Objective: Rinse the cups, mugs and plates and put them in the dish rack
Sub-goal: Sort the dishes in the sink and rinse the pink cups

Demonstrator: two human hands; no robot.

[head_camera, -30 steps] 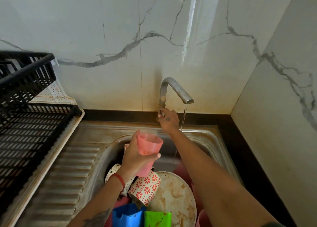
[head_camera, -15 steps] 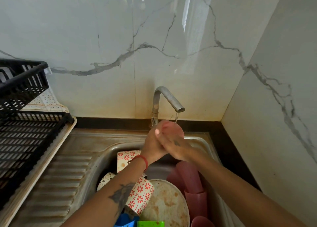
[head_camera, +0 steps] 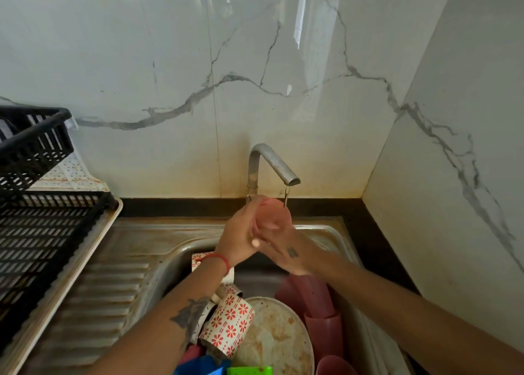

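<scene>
A pink plastic cup (head_camera: 272,214) is held under the steel tap (head_camera: 272,163), where a thin stream of water falls onto it. My left hand (head_camera: 239,237) grips the cup from the left side. My right hand (head_camera: 286,251) holds it from below and the right, its fingers wrapped around the cup. Below, the sink (head_camera: 158,264) holds a mug with red flowers (head_camera: 229,325), a dirty round plate (head_camera: 276,338) and several stacked pink cups (head_camera: 317,303). The black dish rack (head_camera: 37,233) stands at the left on a tray.
A ribbed steel drainboard (head_camera: 102,298) lies between the rack and the sink bowl. Blue (head_camera: 202,366) and green (head_camera: 249,370) plastic items sit at the bottom edge. Marble walls close in behind and at the right.
My right hand left the tap handle and joined my left hand on the pink cup, which rose under the spout. Over the last half second the hands barely moved.
</scene>
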